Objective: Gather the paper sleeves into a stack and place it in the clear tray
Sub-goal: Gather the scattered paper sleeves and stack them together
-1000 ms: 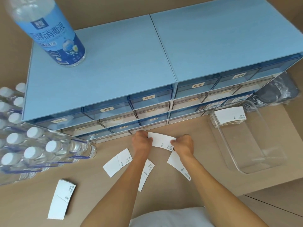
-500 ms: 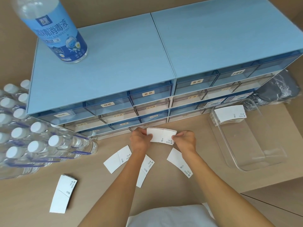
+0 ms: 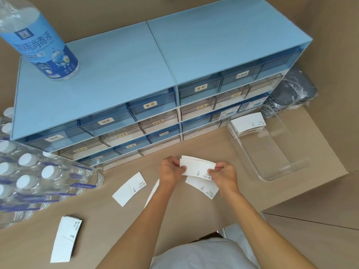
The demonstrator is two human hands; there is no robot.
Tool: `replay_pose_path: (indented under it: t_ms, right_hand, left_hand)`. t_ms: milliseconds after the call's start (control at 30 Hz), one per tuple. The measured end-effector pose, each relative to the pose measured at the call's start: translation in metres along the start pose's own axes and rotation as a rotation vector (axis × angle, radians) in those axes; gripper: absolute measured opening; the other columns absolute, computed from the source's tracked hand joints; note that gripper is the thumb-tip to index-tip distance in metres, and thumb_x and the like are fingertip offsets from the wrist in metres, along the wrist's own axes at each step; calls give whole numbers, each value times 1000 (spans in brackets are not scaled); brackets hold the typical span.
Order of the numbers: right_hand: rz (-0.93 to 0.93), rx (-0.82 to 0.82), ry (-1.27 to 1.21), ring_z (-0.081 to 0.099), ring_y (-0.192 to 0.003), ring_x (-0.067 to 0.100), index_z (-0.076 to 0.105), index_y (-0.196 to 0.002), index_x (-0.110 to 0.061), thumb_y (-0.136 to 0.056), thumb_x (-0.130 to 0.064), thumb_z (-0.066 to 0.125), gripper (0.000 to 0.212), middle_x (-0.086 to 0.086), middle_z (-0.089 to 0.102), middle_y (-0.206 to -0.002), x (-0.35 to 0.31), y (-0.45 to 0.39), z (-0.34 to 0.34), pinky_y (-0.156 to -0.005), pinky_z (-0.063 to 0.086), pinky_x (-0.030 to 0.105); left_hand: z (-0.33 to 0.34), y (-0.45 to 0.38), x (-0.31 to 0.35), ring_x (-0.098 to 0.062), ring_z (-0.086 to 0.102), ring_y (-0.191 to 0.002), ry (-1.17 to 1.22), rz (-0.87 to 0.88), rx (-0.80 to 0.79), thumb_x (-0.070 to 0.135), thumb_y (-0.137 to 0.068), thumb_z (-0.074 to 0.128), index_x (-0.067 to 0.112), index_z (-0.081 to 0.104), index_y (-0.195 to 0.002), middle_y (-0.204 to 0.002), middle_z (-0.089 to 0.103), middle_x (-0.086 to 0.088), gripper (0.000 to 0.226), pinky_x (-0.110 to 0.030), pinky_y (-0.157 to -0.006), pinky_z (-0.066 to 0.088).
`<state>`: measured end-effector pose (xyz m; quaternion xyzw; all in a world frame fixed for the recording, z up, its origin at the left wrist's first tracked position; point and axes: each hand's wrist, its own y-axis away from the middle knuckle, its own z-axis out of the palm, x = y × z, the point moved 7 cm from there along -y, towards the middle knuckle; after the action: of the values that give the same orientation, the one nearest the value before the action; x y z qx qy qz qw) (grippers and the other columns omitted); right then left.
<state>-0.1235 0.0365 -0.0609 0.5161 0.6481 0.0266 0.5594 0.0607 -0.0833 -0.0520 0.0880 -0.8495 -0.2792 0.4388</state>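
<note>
A small stack of white paper sleeves (image 3: 196,166) is pinched between my left hand (image 3: 170,170) at its left end and my right hand (image 3: 225,174) at its right end, held just above the tan table. Loose sleeves lie below: one (image 3: 203,187) under my right hand, one (image 3: 129,188) to the left, one (image 3: 152,193) half hidden by my left forearm. A thicker pile of sleeves (image 3: 67,237) lies at the lower left. The clear tray (image 3: 281,171) sits to the right, with a stack of sleeves (image 3: 247,124) in its far end.
A blue drawer cabinet (image 3: 136,78) fills the back of the table, with a disinfectant bottle (image 3: 38,41) on top. A shrink-wrapped pack of water bottles (image 3: 33,175) stands at the left. A dark bagged item (image 3: 293,92) lies behind the tray. The table edge drops off at the lower right.
Both hands have lifted the sleeves slightly and squared them into a neater stack; more than one layer now shows at its top edge. The loose sleeves on the table have not moved.
</note>
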Motion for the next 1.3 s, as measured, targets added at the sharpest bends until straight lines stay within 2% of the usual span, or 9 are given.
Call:
replay_pose_path:
  t_ms: [167, 267, 367, 433, 500, 633, 967, 1200, 1300]
  right_hand:
    - [-17, 82, 42, 65, -69, 24, 55, -79, -12, -78, -8, 73, 18, 7, 66, -79, 21, 21, -20, -54, 46, 26]
    - [-15, 113, 160, 56, -60, 13, 49, -73, -12, -82, -15, 67, 21, 11, 65, -84, 34, 32, -26, -42, 33, 18]
    - [22, 134, 241, 51, -65, 13, 49, -78, -12, -87, -19, 61, 16, 12, 61, -95, 46, 42, -28, -46, 31, 21]
    - [54, 133, 274, 53, -74, 22, 53, -86, -9, -89, -21, 60, 14, 12, 61, -100, 52, 47, -27, -53, 35, 24]
    - [67, 129, 274, 53, -76, 24, 54, -90, -8, -91, -22, 60, 14, 12, 62, -102, 56, 49, -25, -49, 33, 23]
    - [95, 130, 223, 56, -73, 24, 56, -90, -5, -90, -16, 58, 11, 15, 67, -100, 60, 47, -20, -43, 30, 19]
    - [163, 95, 76, 70, -67, 29, 64, -91, 4, -80, -10, 59, 18, 21, 72, -88, 63, 41, -12, -43, 40, 18]
    - [95, 84, -3, 63, -61, 12, 55, -92, -8, -81, -8, 68, 17, 9, 69, -84, 55, 46, -7, -36, 38, 12]
    - [37, 48, 33, 62, -68, 7, 58, -92, -10, -82, -9, 68, 14, 3, 67, -85, 44, 46, -1, -47, 39, 17]
  left_hand:
    - [20, 11, -1, -19, 58, -68, -50, 14, -56, 6, -76, 79, 11, 67, -79, -76, 64, -2, 13, -25, -63, 46]
    - [29, 15, -3, -19, 55, -66, -88, 11, -62, 11, -78, 78, 13, 61, -71, -74, 61, -2, 19, -21, -54, 40]
    - [36, 17, -5, -17, 54, -65, -164, 13, -73, 13, -80, 77, 13, 57, -70, -84, 61, -4, 22, -18, -50, 39]
    - [39, 18, -5, -22, 62, -81, -212, 16, -69, 14, -79, 78, 10, 65, -78, -104, 64, -11, 13, -23, -68, 51]
    - [41, 19, -5, -31, 62, -106, -277, 23, -62, 16, -78, 78, 4, 71, -88, -114, 65, -16, 17, -35, -89, 54]
    - [42, 20, -6, -31, 58, -115, -301, 11, -53, 19, -80, 76, 2, 70, -93, -112, 66, -17, 22, -38, -94, 52]
    - [37, 22, -12, -30, 63, -107, -265, -42, -66, 15, -80, 75, 4, 68, -101, -105, 71, -13, 26, -31, -82, 52]
    - [26, 25, -19, -13, 56, -71, -89, -21, -53, 7, -79, 75, 15, 54, -94, -86, 57, 3, 27, -22, -56, 41]
    - [11, 28, -32, -12, 57, -73, -35, -59, -22, 9, -78, 76, 16, 54, -95, -81, 56, 7, 28, -23, -62, 43]
